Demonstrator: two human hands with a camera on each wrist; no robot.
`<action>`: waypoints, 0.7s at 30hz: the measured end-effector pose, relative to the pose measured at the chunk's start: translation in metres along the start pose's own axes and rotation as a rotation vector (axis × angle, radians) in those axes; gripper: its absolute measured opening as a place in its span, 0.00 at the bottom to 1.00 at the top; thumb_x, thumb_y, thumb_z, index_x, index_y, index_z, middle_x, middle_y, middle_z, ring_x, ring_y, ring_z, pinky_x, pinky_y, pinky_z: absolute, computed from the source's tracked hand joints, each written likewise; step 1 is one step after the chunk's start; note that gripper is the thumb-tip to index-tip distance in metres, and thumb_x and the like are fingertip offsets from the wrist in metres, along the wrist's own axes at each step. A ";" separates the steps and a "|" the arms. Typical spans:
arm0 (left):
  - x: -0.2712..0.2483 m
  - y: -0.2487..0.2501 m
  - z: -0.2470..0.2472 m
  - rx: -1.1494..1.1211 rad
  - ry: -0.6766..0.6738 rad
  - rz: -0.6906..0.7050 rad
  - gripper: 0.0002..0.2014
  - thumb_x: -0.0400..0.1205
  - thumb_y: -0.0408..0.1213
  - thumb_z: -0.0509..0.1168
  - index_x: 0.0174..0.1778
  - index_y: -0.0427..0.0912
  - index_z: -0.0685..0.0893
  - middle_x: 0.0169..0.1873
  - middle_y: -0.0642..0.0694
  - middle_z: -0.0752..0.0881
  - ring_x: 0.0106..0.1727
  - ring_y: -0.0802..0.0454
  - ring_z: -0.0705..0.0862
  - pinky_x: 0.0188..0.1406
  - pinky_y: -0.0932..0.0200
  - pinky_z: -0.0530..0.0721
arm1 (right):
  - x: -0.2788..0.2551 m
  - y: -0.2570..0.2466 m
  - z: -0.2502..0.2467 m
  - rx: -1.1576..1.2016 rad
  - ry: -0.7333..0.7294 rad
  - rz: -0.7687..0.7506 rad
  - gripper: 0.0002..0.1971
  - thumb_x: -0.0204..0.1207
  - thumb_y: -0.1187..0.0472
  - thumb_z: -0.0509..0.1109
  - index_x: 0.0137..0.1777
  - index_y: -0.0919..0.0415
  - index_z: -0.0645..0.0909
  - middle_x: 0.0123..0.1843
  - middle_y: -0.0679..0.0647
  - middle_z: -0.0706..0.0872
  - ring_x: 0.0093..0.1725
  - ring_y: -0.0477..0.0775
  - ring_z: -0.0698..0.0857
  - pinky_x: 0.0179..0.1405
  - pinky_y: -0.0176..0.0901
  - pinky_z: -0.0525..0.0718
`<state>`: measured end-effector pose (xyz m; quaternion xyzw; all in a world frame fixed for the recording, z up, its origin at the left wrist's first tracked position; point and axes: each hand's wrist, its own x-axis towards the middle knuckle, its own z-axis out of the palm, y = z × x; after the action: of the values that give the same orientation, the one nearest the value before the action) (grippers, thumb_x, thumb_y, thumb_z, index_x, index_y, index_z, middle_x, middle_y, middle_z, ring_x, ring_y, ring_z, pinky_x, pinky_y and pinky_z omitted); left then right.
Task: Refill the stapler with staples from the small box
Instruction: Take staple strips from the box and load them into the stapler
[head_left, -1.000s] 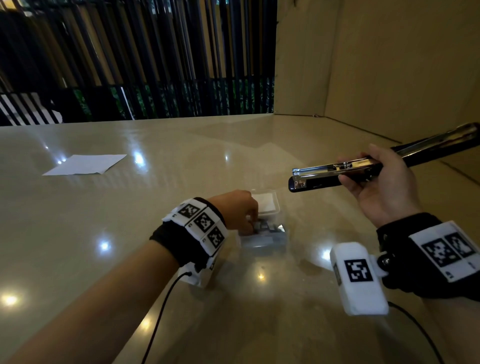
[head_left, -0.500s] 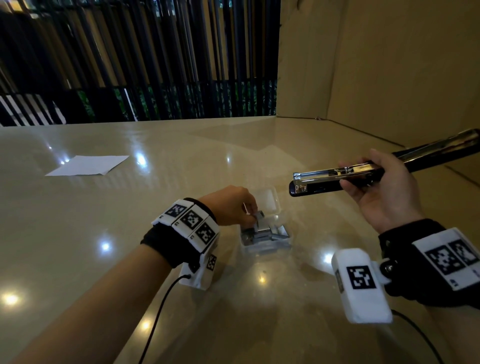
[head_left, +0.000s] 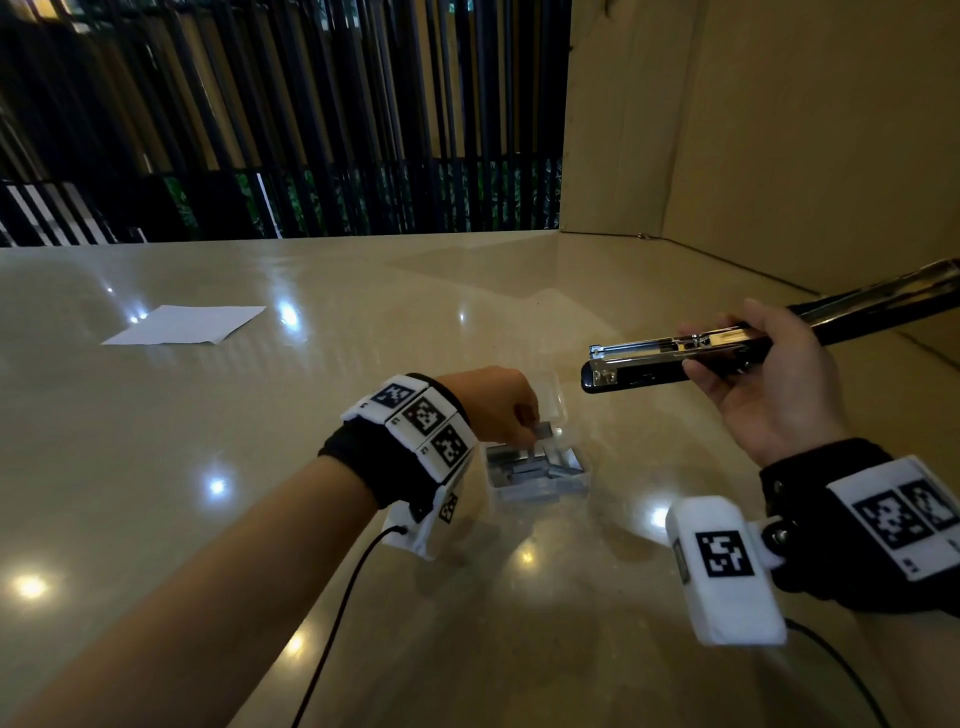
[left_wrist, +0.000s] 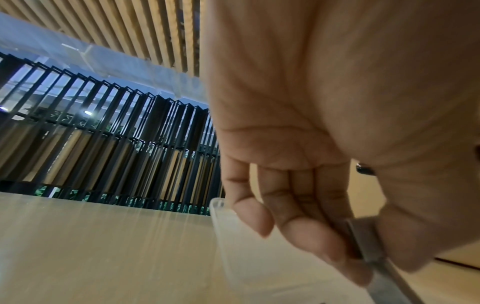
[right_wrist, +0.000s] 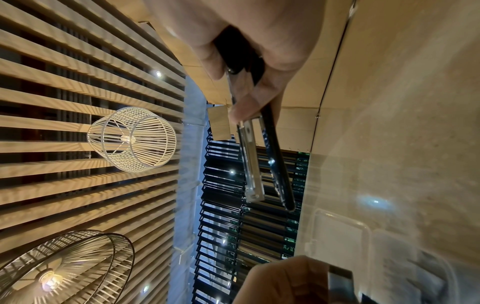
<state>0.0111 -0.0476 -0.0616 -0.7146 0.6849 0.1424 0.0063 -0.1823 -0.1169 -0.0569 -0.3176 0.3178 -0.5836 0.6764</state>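
The left hand (head_left: 501, 402) pinches a staple strip (head_left: 543, 431) just above the clear box (head_left: 540, 470) on the tabletop (head_left: 208, 415). The right hand (head_left: 774, 395) grips the open stapler (head_left: 675, 358) in the air; its far end is cut off.

A café or lounge-like interior: glossy stone table (head_left: 218, 415), black slatted screen (head_left: 311, 130), wire pendant lamps (right_wrist: 132, 139), wood-slat ceiling (right_wrist: 64, 61).

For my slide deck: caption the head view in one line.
Left hand pinches a staple strip above the open small box while the right hand holds the opened stapler ready.
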 end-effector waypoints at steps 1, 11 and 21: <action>0.002 0.002 0.001 0.010 -0.008 -0.004 0.14 0.78 0.39 0.65 0.56 0.37 0.84 0.52 0.40 0.87 0.46 0.50 0.79 0.50 0.57 0.77 | 0.000 0.000 0.000 0.002 -0.001 -0.002 0.07 0.79 0.60 0.64 0.39 0.59 0.76 0.33 0.49 0.81 0.44 0.54 0.89 0.22 0.35 0.82; 0.015 0.007 -0.004 -0.102 -0.107 -0.014 0.13 0.80 0.38 0.64 0.55 0.33 0.85 0.41 0.44 0.85 0.35 0.54 0.80 0.43 0.62 0.78 | 0.004 -0.002 -0.002 0.025 -0.007 0.000 0.07 0.78 0.59 0.64 0.40 0.59 0.76 0.28 0.48 0.82 0.41 0.53 0.89 0.21 0.35 0.82; 0.006 -0.002 -0.003 -0.026 0.051 -0.037 0.11 0.78 0.36 0.67 0.54 0.38 0.86 0.54 0.42 0.87 0.54 0.47 0.84 0.55 0.58 0.78 | 0.001 -0.004 -0.001 0.020 -0.021 -0.004 0.09 0.79 0.59 0.63 0.37 0.60 0.74 0.21 0.47 0.83 0.37 0.51 0.88 0.21 0.34 0.81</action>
<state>0.0134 -0.0543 -0.0602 -0.7306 0.6695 0.1332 -0.0177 -0.1851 -0.1181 -0.0543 -0.3175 0.3040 -0.5849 0.6817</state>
